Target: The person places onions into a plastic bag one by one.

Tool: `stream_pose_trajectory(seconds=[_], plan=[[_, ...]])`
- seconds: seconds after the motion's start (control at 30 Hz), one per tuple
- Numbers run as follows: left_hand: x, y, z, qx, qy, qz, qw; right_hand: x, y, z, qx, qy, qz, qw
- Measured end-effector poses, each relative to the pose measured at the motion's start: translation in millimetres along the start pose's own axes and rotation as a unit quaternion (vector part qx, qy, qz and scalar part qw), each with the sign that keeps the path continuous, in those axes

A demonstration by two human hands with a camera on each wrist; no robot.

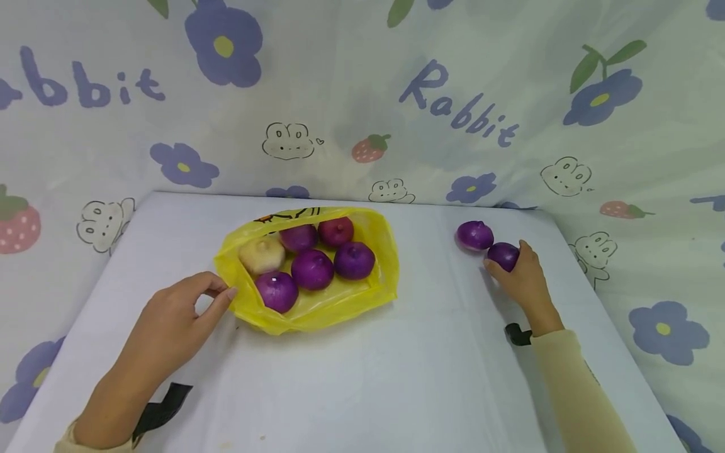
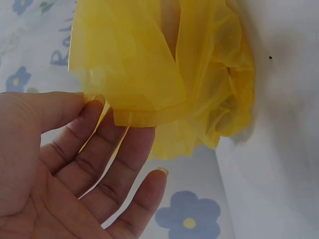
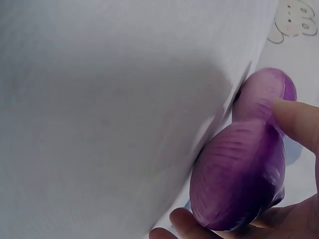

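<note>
My left hand (image 1: 170,321) pinches the left rim of a yellow plastic bag (image 1: 340,316) between thumb and forefinger. The left wrist view shows the bag's folded edge (image 2: 149,117) at the fingertips. Inside the bag's wide mouth lie several purple onions (image 1: 313,269), a redder one (image 1: 337,231) and a pale one (image 1: 262,254). Over on the right, my right hand (image 1: 532,289) holds a dark purple onion (image 1: 503,257), thumb on one side and fingers on the other. Against it lies another purple onion (image 1: 474,235); the right wrist view shows both close up, the held onion (image 3: 234,174) nearer.
All of this rests on a white-covered table (image 1: 362,384). Behind it hangs a printed curtain (image 1: 328,94) with flowers, rabbits and strawberries. Black straps (image 1: 164,408) show by both wrists.
</note>
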State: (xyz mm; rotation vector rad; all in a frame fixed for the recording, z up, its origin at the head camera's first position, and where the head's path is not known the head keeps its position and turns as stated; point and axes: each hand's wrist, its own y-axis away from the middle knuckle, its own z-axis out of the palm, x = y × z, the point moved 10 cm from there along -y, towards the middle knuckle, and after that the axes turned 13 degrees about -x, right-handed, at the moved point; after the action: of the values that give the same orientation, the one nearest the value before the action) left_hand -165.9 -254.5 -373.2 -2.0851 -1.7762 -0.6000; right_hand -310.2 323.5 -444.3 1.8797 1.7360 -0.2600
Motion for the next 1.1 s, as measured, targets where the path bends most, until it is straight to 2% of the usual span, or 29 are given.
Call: stream_pose_trajectory(seconds=[0.2, 0.53, 0.77, 1.1], plan=[[3.6, 0.2, -3.0, 0.008, -0.003, 0.008, 0.9999, 3.4, -1.6, 0.1, -0.008, 0.003, 0.004, 1.000], [1.9, 0.1, -1.0, -0.009, -0.003, -0.013, 0.9999, 4.3, 1.3, 1.3, -0.012, 0.019, 0.009, 1.000], [2.4, 0.6, -2.5, 0.000, -0.005, -0.008, 1.0000, 2.7, 5.8, 3.4, -0.015, 0.041, 0.006, 0.999], [1.4, 0.4, -1.2, -0.002, -0.004, -0.011, 0.9999, 0.9, 10.5, 2.9, -0.012, 0.036, 0.003, 0.999]])
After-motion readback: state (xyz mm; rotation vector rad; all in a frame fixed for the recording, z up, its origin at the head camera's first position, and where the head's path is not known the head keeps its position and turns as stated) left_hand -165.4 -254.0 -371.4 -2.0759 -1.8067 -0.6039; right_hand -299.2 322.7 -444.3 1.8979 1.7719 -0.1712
